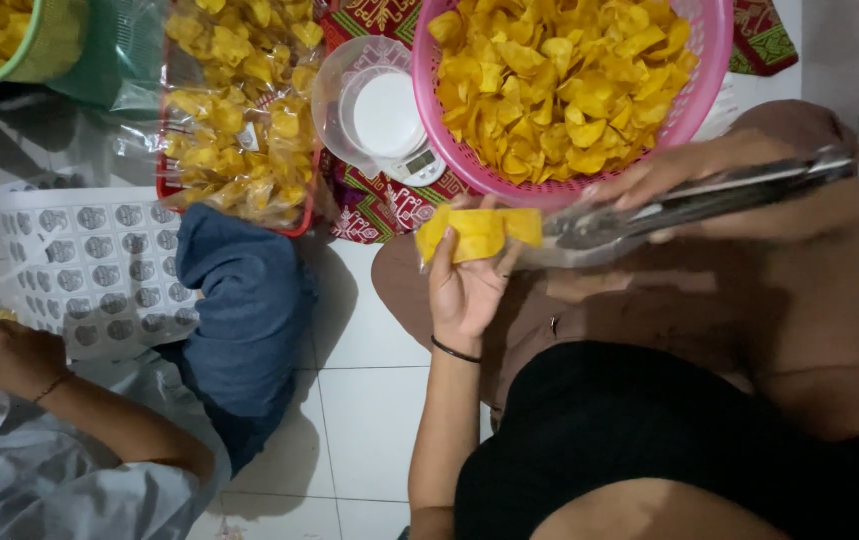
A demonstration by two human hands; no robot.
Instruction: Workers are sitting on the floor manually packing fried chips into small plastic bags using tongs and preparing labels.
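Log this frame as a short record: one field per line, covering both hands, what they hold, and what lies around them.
left hand: left hand holds a small clear bag of yellow chips, palm up
right hand: right hand grips metal tongs, tips at the bag mouth
chip supply: pink basket heaped with yellow chips
scale: digital kitchen scale with a clear cup on it
packed stock: filled chip bags in a red tray
nearby: another person's hand at the left edge
surface: white tiled floor
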